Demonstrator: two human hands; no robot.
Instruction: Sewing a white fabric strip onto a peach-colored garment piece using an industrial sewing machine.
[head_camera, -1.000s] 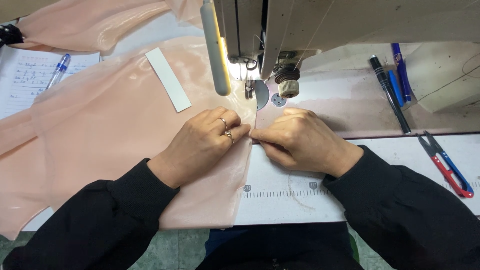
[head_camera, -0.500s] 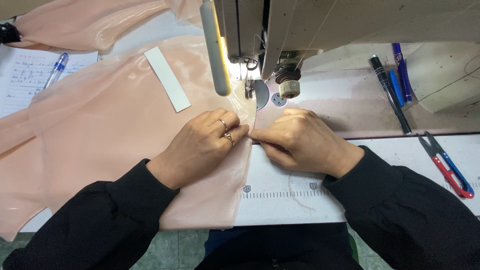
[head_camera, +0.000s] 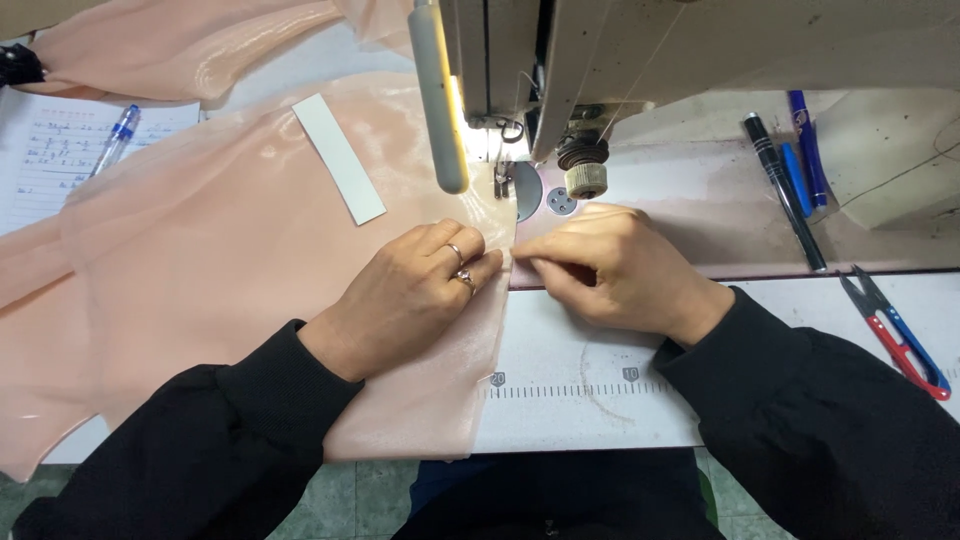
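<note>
A sheer peach fabric (head_camera: 220, 270) lies spread over the sewing table, its right edge running toward the needle of the sewing machine (head_camera: 520, 60). My left hand (head_camera: 415, 290), with rings on two fingers, presses flat on the fabric near that edge. My right hand (head_camera: 615, 270) pinches the fabric's edge just in front of the presser foot (head_camera: 500, 180). The fingertips of both hands meet at the seam line. A white rectangular strip (head_camera: 340, 158) rests on the fabric behind my left hand.
Red-and-blue thread snips (head_camera: 900, 335) lie at the right. Several pens (head_camera: 790, 170) sit beside the machine. A lined notebook with a blue pen (head_camera: 110, 140) lies at the far left. More peach fabric (head_camera: 180, 45) is piled at the back. A printed ruler (head_camera: 570, 385) marks the table.
Both hands have stayed at the fabric edge in front of the needle, with only a slight shift. The fabric looks unchanged.
</note>
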